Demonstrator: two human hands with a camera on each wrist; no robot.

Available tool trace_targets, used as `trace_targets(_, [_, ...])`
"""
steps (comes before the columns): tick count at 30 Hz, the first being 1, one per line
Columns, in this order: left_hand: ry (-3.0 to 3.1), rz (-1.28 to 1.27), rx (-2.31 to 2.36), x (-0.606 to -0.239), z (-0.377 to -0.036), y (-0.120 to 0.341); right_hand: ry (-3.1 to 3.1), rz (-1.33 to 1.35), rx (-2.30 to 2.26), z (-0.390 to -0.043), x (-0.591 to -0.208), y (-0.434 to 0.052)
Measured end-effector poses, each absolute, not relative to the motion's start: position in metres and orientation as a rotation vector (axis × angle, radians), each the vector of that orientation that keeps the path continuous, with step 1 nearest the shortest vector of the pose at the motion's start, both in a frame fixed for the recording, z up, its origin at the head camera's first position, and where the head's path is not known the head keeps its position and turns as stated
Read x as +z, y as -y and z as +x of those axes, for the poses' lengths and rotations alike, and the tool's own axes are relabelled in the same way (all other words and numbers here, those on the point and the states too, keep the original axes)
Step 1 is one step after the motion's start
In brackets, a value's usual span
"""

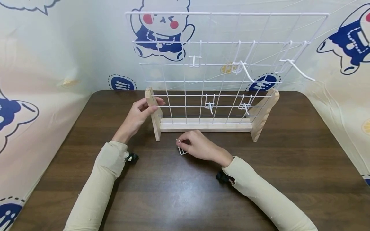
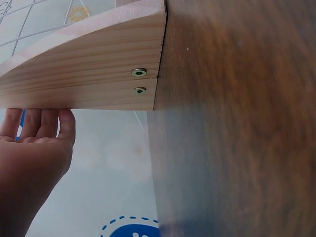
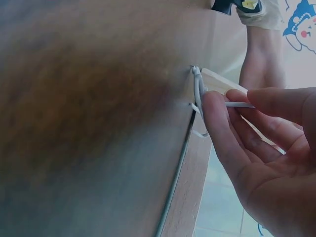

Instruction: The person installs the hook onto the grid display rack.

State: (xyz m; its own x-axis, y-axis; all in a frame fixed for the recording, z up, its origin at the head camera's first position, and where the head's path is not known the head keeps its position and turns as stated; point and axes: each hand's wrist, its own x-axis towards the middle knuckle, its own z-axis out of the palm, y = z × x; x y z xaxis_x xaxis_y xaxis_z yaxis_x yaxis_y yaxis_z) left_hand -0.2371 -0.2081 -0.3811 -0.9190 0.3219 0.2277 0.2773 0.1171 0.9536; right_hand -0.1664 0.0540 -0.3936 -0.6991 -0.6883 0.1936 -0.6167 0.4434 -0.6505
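Note:
A white wire grid rack (image 1: pixel 202 64) stands on the table between wooden end pieces. My left hand (image 1: pixel 134 120) grips the left wooden end piece (image 1: pixel 157 125); the thumb is in front and the fingers reach round its edge. In the left wrist view, the fingers of that hand (image 2: pixel 42 143) meet the edge of the panel (image 2: pixel 98 69). In front of the rack's base, my right hand (image 1: pixel 202 146) pinches a small white wire hook (image 1: pixel 182 151) close above the tabletop. The right wrist view shows the hook's frame (image 3: pixel 198 94) and its prong (image 3: pixel 239 104) between thumb and fingers.
Several white hooks hang on the grid, among them a long-pronged hook (image 1: pixel 299 70) at upper right and a short hook (image 1: pixel 209 106) low in the middle. A wooden crossbar (image 1: pixel 205 127) joins the end pieces. Patterned cloth (image 1: pixel 72 57) hangs around the brown table (image 1: pixel 179 199).

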Motion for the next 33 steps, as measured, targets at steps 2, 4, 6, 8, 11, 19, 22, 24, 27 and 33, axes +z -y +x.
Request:
trace_targets(2, [-2.322, 0.626, 1.967, -0.382, -0.238, 0.208, -2.569, -1.167, -1.111, -0.167, -0.394, -0.055])
trace_targets(4, [-2.324, 0.621, 1.964, -0.383, -0.238, 0.209, -2.552, -1.155, -1.118, -0.169, -0.394, -0.057])
trace_targets(6, [-2.326, 0.617, 1.960, -0.383, -0.239, 0.209, -2.536, -1.144, -1.125, -0.170, -0.394, -0.058])
trace_targets(8, [-2.327, 0.615, 1.961, -0.384, -0.239, 0.209, -2.510, -1.122, -1.136, -0.172, -0.394, -0.060])
trace_targets(11, [-2.327, 0.616, 1.965, -0.383, -0.238, 0.209, -2.466, -1.092, -1.162, -0.174, -0.394, -0.063])
trace_targets(19, [-2.327, 0.618, 1.966, -0.384, -0.239, 0.209, -2.394, -1.050, -1.167, -0.178, -0.393, -0.070])
trace_targets(22, [-2.325, 0.623, 1.970, -0.383, -0.239, 0.209, -2.348, -0.971, -1.220, -0.180, -0.390, -0.073])
trace_targets(24, [-2.324, 0.625, 1.973, -0.383, -0.239, 0.209, -2.308, -0.920, -1.266, -0.180, -0.389, -0.075])
trace_targets(27, [-2.323, 0.628, 1.977, -0.383, -0.239, 0.209, -2.288, -0.895, -1.284, -0.180, -0.387, -0.076])
trace_targets(33, [-2.322, 0.620, 1.977, -0.383, -0.239, 0.208, -2.265, -0.893, -1.284, -0.181, -0.391, -0.076])
